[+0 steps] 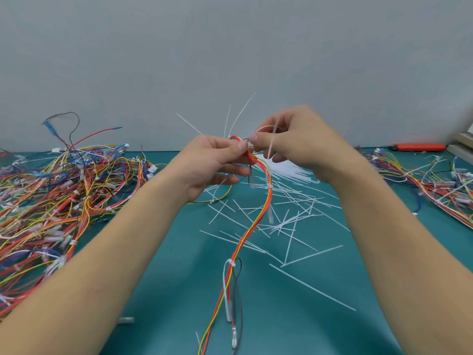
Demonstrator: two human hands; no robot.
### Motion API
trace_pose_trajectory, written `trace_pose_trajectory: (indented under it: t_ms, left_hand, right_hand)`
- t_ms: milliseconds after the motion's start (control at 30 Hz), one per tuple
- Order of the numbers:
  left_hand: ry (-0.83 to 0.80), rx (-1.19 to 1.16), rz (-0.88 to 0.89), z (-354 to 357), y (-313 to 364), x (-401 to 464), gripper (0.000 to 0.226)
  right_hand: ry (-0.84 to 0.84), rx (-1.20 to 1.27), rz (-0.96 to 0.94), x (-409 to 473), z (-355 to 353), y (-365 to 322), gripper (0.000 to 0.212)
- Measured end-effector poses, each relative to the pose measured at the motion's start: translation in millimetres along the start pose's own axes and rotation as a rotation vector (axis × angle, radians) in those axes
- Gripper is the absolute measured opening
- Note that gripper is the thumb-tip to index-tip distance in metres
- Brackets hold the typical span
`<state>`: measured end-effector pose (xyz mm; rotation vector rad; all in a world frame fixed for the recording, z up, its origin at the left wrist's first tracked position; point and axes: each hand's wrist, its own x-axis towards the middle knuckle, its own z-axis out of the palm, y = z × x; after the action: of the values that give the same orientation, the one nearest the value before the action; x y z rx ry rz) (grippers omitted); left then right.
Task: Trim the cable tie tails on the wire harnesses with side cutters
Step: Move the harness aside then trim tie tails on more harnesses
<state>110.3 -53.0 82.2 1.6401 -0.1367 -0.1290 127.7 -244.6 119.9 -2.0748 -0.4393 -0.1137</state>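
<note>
Risk: no side cutters in either hand; orange-handled tool (419, 147) lies far right on table (158, 290), possibly cutters. Untrimmed tie tails (242, 111) fan up near fingers, may snag or spring loose. Left hand (217, 162) pinches red-yellow harness (256, 221) at bend; right hand (294, 144) grip narrow, pinching white cable tie (272, 142). Both forearms raised, harness dangling to table among cut tails (294, 216).

both forearms bare, raised, reaching forward, converging; left hand (215, 160) fingers curled, thumb pinching; right hand (294, 139) fingers curled, thumb and forefinger pinching; thumb tips nearly touching
</note>
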Motion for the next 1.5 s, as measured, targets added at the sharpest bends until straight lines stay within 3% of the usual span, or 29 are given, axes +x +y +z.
trace_pose_trajectory:
  t_ms: [167, 333, 733, 1033, 1300, 1400, 1500]
  left_hand:
    - [0.042, -0.033, 0.030, 3, -1, 3, 0.024]
    - [0.071, 0.013, 0.075, 5, -3, 2, 0.023]
    - [-0.054, 0.014, -0.018, -8, 3, 3, 0.028]
    - [0.123, 0.074, 0.007, 9, -20, 7, 0.022]
    - [0.258, 0.134, 0.056, 5, -21, 14, 0.017]
    - [0.239, 0.151, 0.011, 8, -24, 12, 0.018]
    - [0.264, 0.091, -0.028, 20, -24, 9, 0.016]
  right_hand:
    - [0.025, 0.112, -0.019, 2, 6, -1, 0.015]
    - [0.059, 0.024, -0.082, -2, 11, -6, 0.008]
    - [-0.013, -0.119, -0.124, 7, 11, -8, 0.004]
    - [-0.025, -0.224, -0.124, 5, 23, 5, 0.011]
    - [0.010, -0.008, -0.099, 8, 28, 17, 0.004]
    - [-0.057, 0.085, -0.009, 10, 29, 25, 0.005]
    - [0.031, 0.319, 0.163, 11, 29, 31, 0.005]
